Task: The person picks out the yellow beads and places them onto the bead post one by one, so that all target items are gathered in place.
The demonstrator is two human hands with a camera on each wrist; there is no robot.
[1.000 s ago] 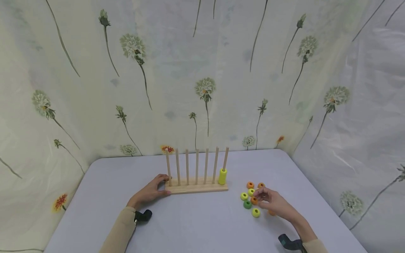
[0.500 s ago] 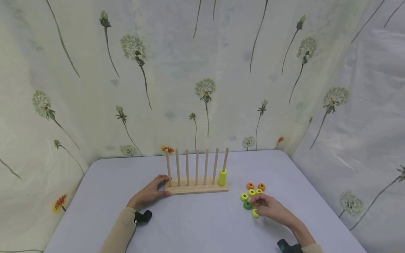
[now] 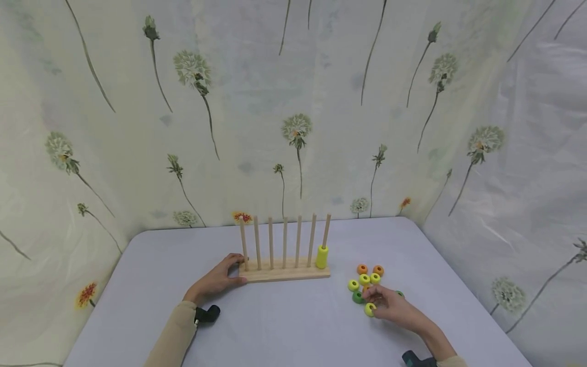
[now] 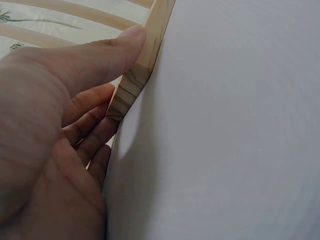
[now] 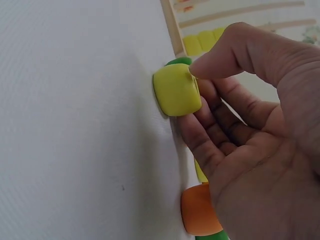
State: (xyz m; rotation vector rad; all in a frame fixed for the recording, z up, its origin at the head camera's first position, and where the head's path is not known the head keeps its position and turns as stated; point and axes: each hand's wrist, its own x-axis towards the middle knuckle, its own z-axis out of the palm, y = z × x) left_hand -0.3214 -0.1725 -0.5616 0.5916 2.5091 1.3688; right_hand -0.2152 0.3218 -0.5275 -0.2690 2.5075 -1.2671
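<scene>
A wooden bead rack (image 3: 284, 275) with several upright pegs stands on the table. My left hand (image 3: 220, 278) grips its left end, the thumb along the front edge and the fingers behind, as the left wrist view shows. Yellow beads (image 3: 322, 257) are stacked on the rightmost peg. To the right of the rack, my right hand (image 3: 396, 308) has its thumb and curled fingers at the nearest yellow bead (image 5: 176, 90), which still sits on the table. The thumb tip touches the bead's edge near its hole. My palm hides part of the loose beads.
Loose beads lie around the right hand: orange beads (image 3: 378, 270), yellow beads (image 3: 353, 285) and a green bead (image 3: 358, 297). Another green bead (image 3: 400, 294) peeks out behind the hand. A flower-printed curtain (image 3: 257, 127) hangs behind the pale table (image 3: 275, 326).
My right hand has moved a little left and toward me, from above an orange bead to the nearest yellow bead. A yellow bead farther back came into view. My left hand stayed put.
</scene>
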